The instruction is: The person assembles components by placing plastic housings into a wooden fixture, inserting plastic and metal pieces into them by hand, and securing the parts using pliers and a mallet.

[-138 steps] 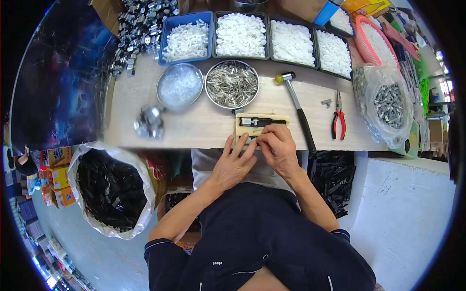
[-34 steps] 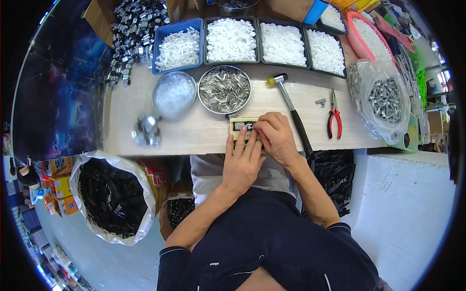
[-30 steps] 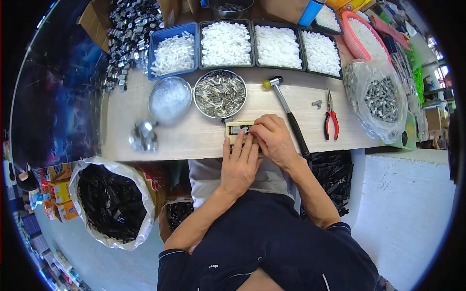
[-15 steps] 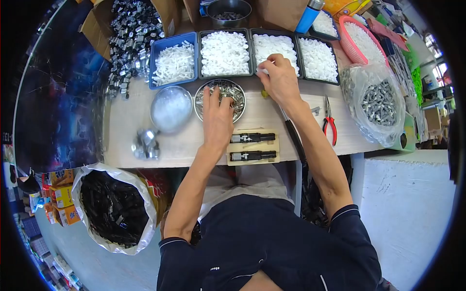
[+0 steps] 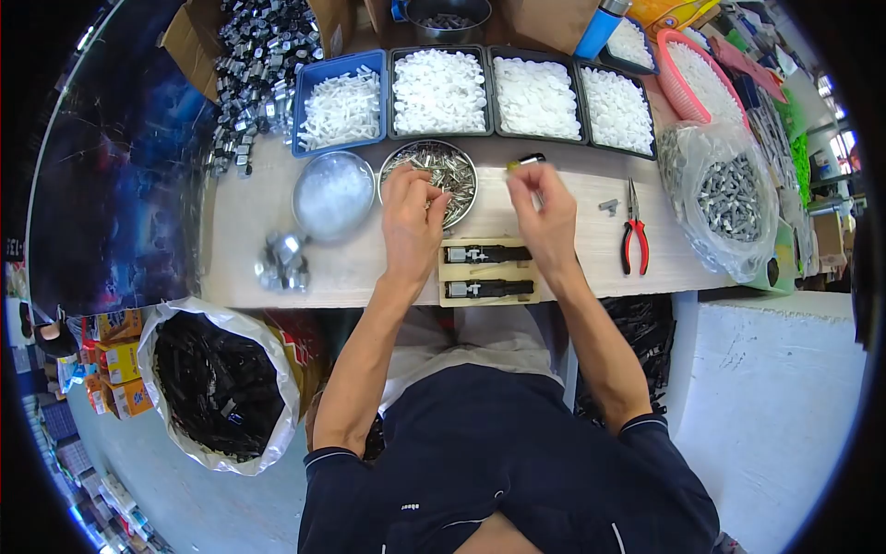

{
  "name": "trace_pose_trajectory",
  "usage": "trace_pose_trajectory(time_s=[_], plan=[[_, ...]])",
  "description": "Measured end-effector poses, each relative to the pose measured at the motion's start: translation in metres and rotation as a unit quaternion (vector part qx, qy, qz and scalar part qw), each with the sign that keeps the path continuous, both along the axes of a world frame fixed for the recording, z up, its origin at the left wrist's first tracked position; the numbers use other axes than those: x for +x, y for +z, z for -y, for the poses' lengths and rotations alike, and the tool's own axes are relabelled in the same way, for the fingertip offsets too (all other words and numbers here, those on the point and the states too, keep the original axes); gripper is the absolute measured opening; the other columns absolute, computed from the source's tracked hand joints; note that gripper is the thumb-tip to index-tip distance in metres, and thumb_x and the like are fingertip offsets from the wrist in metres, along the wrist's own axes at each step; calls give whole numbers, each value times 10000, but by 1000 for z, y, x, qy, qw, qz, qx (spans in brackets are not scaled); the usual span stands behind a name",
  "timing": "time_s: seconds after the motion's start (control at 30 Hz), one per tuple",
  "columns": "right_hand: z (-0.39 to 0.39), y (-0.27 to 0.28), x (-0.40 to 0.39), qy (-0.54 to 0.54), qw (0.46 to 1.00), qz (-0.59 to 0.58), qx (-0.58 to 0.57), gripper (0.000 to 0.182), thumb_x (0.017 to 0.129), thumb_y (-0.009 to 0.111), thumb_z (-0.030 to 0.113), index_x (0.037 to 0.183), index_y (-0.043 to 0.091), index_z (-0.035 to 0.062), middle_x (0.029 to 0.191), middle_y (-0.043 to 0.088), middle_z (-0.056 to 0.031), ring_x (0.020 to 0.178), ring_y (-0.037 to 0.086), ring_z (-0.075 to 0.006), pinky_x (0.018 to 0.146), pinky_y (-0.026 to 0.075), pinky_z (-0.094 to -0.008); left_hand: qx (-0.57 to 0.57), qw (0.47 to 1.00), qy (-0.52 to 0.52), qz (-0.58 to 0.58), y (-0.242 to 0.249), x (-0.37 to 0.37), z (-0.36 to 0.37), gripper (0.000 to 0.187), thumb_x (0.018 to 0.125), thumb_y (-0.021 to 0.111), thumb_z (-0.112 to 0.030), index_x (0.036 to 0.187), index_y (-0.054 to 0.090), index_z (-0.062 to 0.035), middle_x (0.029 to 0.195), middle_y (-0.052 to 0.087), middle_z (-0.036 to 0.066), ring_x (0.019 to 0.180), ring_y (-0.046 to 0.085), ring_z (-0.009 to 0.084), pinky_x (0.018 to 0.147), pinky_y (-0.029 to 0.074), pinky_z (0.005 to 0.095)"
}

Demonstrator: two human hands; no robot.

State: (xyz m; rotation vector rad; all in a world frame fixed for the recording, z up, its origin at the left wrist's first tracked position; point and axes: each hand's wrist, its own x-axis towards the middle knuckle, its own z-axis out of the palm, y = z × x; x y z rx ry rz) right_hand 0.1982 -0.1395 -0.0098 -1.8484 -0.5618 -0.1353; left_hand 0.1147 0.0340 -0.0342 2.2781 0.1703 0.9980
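Observation:
My left hand (image 5: 413, 226) is over the near left edge of a round metal dish (image 5: 459, 166) of small metal pins, its fingers bent together; what they hold is too small to name. My right hand (image 5: 546, 222) hovers right of the dish, thumb and fingertips pinched on something I cannot make out. Just beyond it lies a screwdriver-like tool (image 5: 528, 162) with a yellowish end. Below the dish, a cream fixture (image 5: 489, 271) holds two black parts with metal pieces, one above the other.
Trays of white pieces (image 5: 439, 92) line the back, beside a blue tray (image 5: 340, 103) of white tubes. Red-handled pliers (image 5: 635, 242) lie right, near a plastic bag of grey parts (image 5: 729, 198). A round lid (image 5: 333, 196) and shiny metal parts (image 5: 282, 263) are left.
My right hand has come back from the white pieces toward the fixture. My left hand has moved slightly nearer, with its fingers drawn together. The view has shifted a little.

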Motion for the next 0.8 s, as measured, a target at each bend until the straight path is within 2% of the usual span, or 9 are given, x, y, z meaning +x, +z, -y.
trace_pose_trajectory(time_s=[0.07, 0.1, 0.17, 0.2, 0.3, 0.43, 0.63, 0.8], plan=[[8, -3, -30, 11, 982, -181, 49, 101, 991, 666, 92, 976, 642, -4, 955, 694, -61, 871, 663, -128, 781, 521, -290, -120, 991, -19, -59, 16, -13, 8, 103, 895, 739, -45, 891, 646, -1, 946, 668, 104, 911, 634, 268, 814, 501, 361], [10, -1, -44, 26, 971, -217, 94, 105, 1004, 654, 97, 994, 638, -6, 963, 693, -56, 883, 657, -114, 788, 524, -280, -179, 980, -29, -88, 23, -21, 14, 101, 917, 732, -54, 896, 645, -6, 896, 672, 77, 826, 637, 215, 759, 504, 322], [13, 8, -67, 54, 938, -287, 186, 118, 1028, 631, 107, 1028, 630, -10, 979, 690, -46, 908, 646, -86, 800, 530, -260, -308, 942, -59, -123, 30, -39, 31, 98, 961, 704, -79, 919, 642, -15, 854, 664, 29, 755, 596, 133, 708, 482, 265], [15, 9, -75, 51, 939, -294, 172, 125, 1042, 609, 105, 1074, 618, -16, 974, 682, -48, 883, 640, -89, 820, 530, -241, -371, 915, -72, -140, 31, -48, 41, 101, 984, 690, -91, 931, 641, -20, 833, 661, 5, 720, 575, 92, 682, 471, 236], [20, 4, -97, 44, 925, -327, 189, 123, 1041, 611, 103, 1078, 622, -14, 972, 677, -38, 875, 631, -80, 813, 521, -237, -525, 832, -113, -142, 23, -70, 70, 131, 1017, 667, -130, 965, 632, -15, 872, 662, -2, 781, 581, 60, 711, 478, 224], [23, 7, -110, 32, 932, -308, 188, 114, 1038, 621, 100, 1075, 623, -8, 965, 668, -24, 870, 620, -69, 795, 512, -231, -585, 799, -95, -102, 25, -82, 88, 158, 1024, 667, -156, 975, 635, -10, 890, 681, 29, 814, 611, 72, 769, 503, 227], [26, 8, -116, 29, 930, -307, 202, 91, 1032, 624, 76, 1071, 620, -6, 971, 673, -32, 873, 622, -75, 806, 515, -237, -589, 801, -74, -79, 31, -83, 97, 160, 1026, 664, -154, 972, 636, -7, 894, 687, 32, 819, 614, 70, 774, 508, 223], [26, 8, -120, 22, 931, -302, 205, 75, 1027, 621, 56, 1063, 616, -10, 968, 672, -38, 876, 625, -80, 802, 522, -242, -556, 827, -48, -66, 22, -85, 103, 159, 1023, 667, -143, 958, 627, -4, 894, 689, 37, 795, 621, 73, 726, 511, 221]])
